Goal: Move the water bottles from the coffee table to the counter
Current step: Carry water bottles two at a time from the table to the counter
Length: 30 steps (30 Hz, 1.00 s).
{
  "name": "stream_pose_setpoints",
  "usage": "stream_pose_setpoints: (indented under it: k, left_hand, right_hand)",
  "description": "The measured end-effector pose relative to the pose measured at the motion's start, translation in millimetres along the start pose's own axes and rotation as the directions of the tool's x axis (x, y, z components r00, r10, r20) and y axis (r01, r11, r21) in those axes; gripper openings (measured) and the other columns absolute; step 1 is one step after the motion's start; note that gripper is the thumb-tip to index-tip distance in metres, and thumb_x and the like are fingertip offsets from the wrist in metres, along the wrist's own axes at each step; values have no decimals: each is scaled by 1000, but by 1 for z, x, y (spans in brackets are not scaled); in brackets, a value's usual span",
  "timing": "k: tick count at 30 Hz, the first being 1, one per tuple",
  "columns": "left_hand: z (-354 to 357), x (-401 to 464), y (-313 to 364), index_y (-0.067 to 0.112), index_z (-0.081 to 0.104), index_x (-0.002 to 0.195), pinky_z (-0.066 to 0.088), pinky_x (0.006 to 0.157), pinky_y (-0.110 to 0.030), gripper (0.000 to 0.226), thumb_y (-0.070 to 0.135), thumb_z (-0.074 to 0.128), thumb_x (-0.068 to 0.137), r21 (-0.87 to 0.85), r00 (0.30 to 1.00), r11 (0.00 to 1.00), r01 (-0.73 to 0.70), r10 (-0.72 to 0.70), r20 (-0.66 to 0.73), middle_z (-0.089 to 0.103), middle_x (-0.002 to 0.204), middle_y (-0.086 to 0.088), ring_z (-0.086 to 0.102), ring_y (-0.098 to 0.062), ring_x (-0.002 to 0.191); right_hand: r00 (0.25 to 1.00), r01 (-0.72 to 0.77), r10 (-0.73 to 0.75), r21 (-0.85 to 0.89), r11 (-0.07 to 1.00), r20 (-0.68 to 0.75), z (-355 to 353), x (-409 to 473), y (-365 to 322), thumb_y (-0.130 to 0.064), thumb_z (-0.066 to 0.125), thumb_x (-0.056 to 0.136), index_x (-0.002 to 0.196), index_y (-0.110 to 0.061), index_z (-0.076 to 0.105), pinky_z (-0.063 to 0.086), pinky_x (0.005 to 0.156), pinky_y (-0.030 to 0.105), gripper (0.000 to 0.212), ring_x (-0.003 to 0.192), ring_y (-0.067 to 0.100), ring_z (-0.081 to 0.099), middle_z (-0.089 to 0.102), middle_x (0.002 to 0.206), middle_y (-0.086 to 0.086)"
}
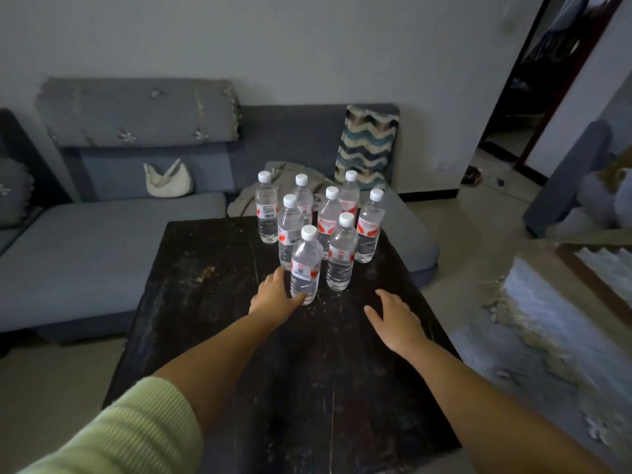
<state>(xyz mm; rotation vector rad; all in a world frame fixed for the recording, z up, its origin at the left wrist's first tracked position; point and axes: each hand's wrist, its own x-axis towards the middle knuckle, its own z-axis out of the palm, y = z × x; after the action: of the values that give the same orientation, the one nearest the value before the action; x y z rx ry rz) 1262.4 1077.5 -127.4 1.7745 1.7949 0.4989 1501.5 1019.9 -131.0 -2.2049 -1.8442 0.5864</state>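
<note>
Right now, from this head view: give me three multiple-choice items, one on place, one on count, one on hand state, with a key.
1. Where do the water bottles stand?
A. On the sofa seat
B. On the far part of the dark coffee table
C. On the floor

2. How many bottles are in view?
A. Five
B. Twelve
C. Eight

3. What is the left hand doing?
A. Gripping the nearest bottle low on its body
B. Resting flat on the sofa
C. Unscrewing a cap

Key: 1 B, their bases sit on the tabletop near the sofa; 2 C, eight white caps show; 3 A, thumb and fingers wrap the bottle, while the right hand hovers open.
</note>
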Motion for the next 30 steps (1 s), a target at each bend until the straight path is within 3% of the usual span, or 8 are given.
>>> stream_pose_setpoints:
  k: [6, 9, 12, 15, 19, 24, 30]
  left_hand:
    - [35, 32, -1, 18, 37, 139, 41, 104, -48, 82, 41, 78, 72, -184, 993, 976, 117, -112, 36, 46, 140, -10, 46, -29, 128]
    - [49, 52, 4, 16, 38, 139, 42, 105, -46, 84, 29, 83, 69, -344, 990, 930, 132, -144, -10, 50, 137, -6, 49, -25, 127]
    - [60, 71, 8, 31, 38, 127, 45, 99, -30, 78, 18, 86, 67, -503, 981, 856, 116, -179, -80, 55, 123, 10, 55, -10, 116]
    - [71, 88, 11, 40, 30, 126, 44, 81, -7, 87, 21, 88, 64, -575, 965, 811, 106, -223, -137, 53, 112, 25, 55, 11, 102]
    - [88, 94, 17, 44, 37, 119, 42, 64, 3, 76, 34, 86, 63, -617, 919, 772, 152, -340, -199, 57, 101, 30, 54, 24, 89]
    - [91, 102, 20, 48, 42, 109, 44, 61, 0, 64, 41, 85, 62, -594, 891, 782, 189, -391, -231, 61, 94, 29, 57, 22, 85]
    - [84, 99, 20, 38, 43, 117, 43, 68, -7, 66, 40, 84, 66, -559, 911, 800, 220, -374, -176, 59, 96, 24, 59, 6, 87]
  right_hand:
    - [995, -12, -3, 156, 988, 100, 18, 58, 5, -44, 57, 92, 150, -15, 27, 35, 112, 41, 72, 138, 26, 37, 33, 152, 9]
    - [994, -1, -28, 258, 966, 109, 20, 97, 8, -40, 67, 87, 152, -13, 22, 33, 113, 39, 83, 141, 25, 33, 28, 155, 9]
    - [989, 73, -122, 425, 902, 89, 23, 135, 8, -34, 78, 78, 152, -16, 22, 30, 115, 36, 94, 143, 20, 29, 29, 156, 6]
    - [971, 146, -228, 574, 806, 74, 31, 170, 3, -23, 87, 68, 148, -14, 27, 32, 108, 24, 100, 134, 10, 38, 41, 147, 1]
    - [978, 168, -207, 676, 718, -23, 49, 194, -10, -19, 91, 61, 139, -14, 37, 42, 95, 22, 94, 116, 10, 55, 58, 127, -1]
    - [981, 147, -192, 713, 686, -17, 59, 211, -17, -30, 88, 64, 125, -19, 48, 49, 89, 27, 73, 106, 14, 63, 66, 117, -1]
    - [977, 133, -212, 720, 681, 19, 53, 205, -13, -26, 87, 67, 121, -17, 50, 48, 89, 25, 66, 102, 11, 62, 66, 112, -3]
